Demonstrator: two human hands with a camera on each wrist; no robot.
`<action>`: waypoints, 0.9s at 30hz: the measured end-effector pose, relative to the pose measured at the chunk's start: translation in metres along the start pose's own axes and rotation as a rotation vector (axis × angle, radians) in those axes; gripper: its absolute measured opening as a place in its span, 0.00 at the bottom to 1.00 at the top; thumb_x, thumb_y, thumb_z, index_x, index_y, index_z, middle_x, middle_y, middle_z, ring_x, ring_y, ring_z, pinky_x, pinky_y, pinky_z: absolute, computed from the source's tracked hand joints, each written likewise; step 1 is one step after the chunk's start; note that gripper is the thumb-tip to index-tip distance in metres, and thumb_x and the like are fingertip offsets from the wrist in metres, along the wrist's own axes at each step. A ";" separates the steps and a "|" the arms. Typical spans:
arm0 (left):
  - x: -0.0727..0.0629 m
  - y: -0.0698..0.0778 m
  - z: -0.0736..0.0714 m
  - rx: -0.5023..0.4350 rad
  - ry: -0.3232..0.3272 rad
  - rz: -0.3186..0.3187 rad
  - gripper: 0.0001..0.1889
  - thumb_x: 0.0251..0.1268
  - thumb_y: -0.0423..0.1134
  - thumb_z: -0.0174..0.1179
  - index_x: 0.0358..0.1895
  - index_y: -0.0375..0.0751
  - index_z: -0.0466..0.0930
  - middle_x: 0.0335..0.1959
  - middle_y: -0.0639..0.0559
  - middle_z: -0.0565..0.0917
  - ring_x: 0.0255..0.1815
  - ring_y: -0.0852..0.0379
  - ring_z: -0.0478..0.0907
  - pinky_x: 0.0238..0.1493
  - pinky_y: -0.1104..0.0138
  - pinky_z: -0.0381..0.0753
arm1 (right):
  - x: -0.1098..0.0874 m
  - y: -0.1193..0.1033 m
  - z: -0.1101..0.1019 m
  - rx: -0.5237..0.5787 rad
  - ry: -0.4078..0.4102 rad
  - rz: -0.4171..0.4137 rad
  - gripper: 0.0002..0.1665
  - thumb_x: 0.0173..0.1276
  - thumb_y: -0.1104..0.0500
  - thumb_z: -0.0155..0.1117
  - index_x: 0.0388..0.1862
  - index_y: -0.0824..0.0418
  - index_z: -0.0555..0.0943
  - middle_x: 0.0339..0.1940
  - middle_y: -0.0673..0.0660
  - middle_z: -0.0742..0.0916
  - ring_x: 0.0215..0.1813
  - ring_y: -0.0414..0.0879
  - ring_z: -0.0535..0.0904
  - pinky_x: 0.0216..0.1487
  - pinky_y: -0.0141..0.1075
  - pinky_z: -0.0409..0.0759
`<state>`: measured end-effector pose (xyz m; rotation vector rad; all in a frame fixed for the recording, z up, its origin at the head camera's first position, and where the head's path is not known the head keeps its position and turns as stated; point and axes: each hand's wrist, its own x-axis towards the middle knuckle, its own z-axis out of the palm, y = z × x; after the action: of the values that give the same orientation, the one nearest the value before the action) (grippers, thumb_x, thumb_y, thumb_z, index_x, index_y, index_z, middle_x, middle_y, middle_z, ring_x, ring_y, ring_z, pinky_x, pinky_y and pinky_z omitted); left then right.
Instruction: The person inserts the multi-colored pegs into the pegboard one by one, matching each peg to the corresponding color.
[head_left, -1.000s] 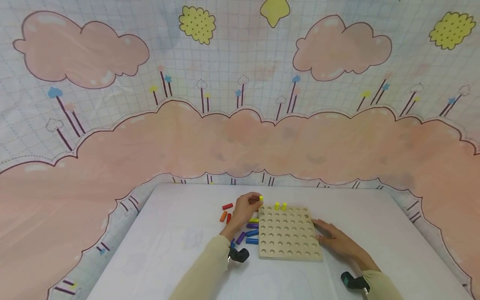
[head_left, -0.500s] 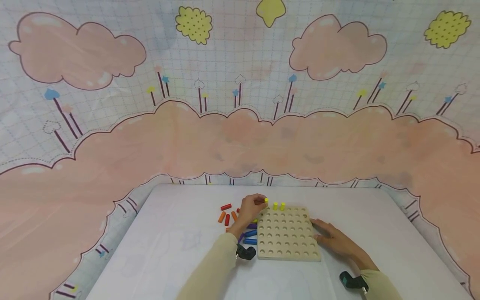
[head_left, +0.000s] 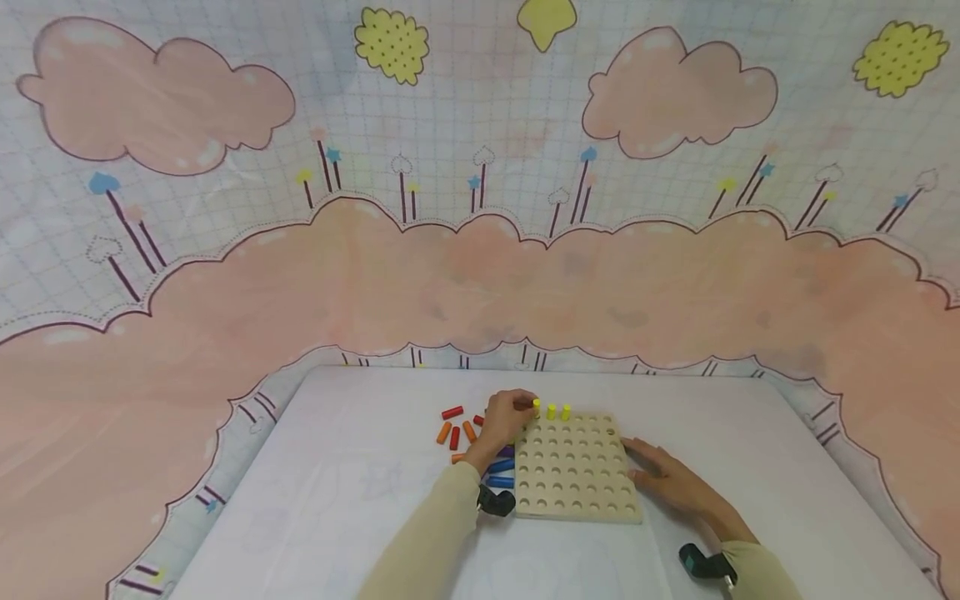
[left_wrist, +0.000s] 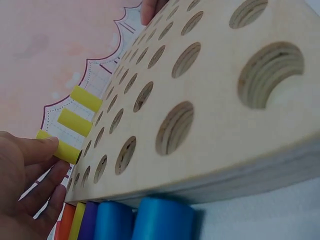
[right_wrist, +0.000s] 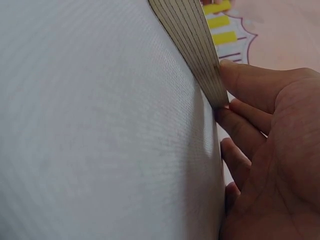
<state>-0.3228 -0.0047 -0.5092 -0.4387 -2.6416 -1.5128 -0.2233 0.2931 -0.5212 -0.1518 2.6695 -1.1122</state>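
My left hand (head_left: 506, 419) pinches a yellow peg (head_left: 536, 403) between thumb and fingers at the far left corner of the wooden pegboard (left_wrist: 220, 110). In the left wrist view the held peg's lower end is right at a hole in the far row. Two more yellow pegs (left_wrist: 86, 98) stand upright in that row, just to its right. My right hand (head_left: 671, 483) rests against the board's right edge, thumb and fingers touching its side, and it holds no peg. The other holes in view have no pegs in them.
Left of the board lie loose pegs: red (head_left: 452, 412), orange (head_left: 444, 432) and blue (head_left: 500, 482), several of them close to its left edge. Part of this group is hidden behind my left hand and forearm. A patterned cloth (head_left: 480, 292) hangs behind the white table (head_left: 360, 500).
My left hand has moved a little to the right and slightly down with the yellow peg, from beyond the board's corner to over the far row. My right hand has stayed at the edge.
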 end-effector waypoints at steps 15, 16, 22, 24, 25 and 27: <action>0.002 -0.001 0.003 0.082 0.008 -0.002 0.10 0.61 0.35 0.67 0.45 0.40 0.86 0.39 0.48 0.89 0.39 0.56 0.84 0.46 0.62 0.83 | 0.002 0.001 -0.001 0.003 0.007 -0.016 0.37 0.70 0.44 0.59 0.76 0.49 0.64 0.79 0.66 0.59 0.79 0.71 0.44 0.71 0.70 0.43; 0.002 -0.001 0.003 0.084 0.007 -0.004 0.10 0.61 0.35 0.67 0.45 0.40 0.87 0.39 0.48 0.89 0.39 0.56 0.84 0.46 0.62 0.83 | 0.002 0.001 -0.001 0.004 0.007 -0.017 0.37 0.69 0.44 0.60 0.76 0.50 0.64 0.79 0.66 0.59 0.79 0.71 0.44 0.71 0.70 0.43; 0.003 -0.001 0.005 0.097 0.004 -0.020 0.10 0.61 0.34 0.66 0.46 0.40 0.87 0.40 0.48 0.89 0.40 0.56 0.84 0.47 0.61 0.83 | 0.003 0.003 -0.002 0.000 0.003 -0.024 0.38 0.69 0.45 0.60 0.76 0.50 0.63 0.79 0.67 0.58 0.79 0.72 0.44 0.71 0.70 0.42; 0.003 -0.001 0.004 0.093 -0.002 -0.023 0.11 0.62 0.34 0.66 0.47 0.40 0.86 0.40 0.48 0.89 0.40 0.56 0.84 0.48 0.61 0.83 | 0.004 0.003 -0.002 -0.006 0.004 -0.025 0.38 0.70 0.45 0.60 0.76 0.50 0.64 0.79 0.67 0.58 0.79 0.72 0.45 0.71 0.70 0.43; 0.003 -0.001 0.003 0.086 -0.006 -0.024 0.11 0.62 0.35 0.66 0.47 0.40 0.86 0.41 0.48 0.89 0.41 0.56 0.84 0.48 0.61 0.83 | 0.004 0.003 -0.002 -0.005 0.004 -0.023 0.38 0.70 0.44 0.60 0.76 0.50 0.64 0.79 0.66 0.59 0.79 0.71 0.45 0.72 0.70 0.43; 0.003 0.000 0.002 0.068 -0.015 -0.030 0.12 0.62 0.35 0.65 0.48 0.40 0.86 0.42 0.48 0.88 0.42 0.55 0.84 0.49 0.60 0.83 | 0.005 0.004 -0.003 -0.015 0.004 -0.023 0.37 0.70 0.44 0.59 0.76 0.49 0.64 0.79 0.66 0.59 0.79 0.71 0.45 0.72 0.70 0.44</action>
<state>-0.3253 -0.0027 -0.5100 -0.4094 -2.7136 -1.4281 -0.2290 0.2970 -0.5230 -0.1832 2.6866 -1.1004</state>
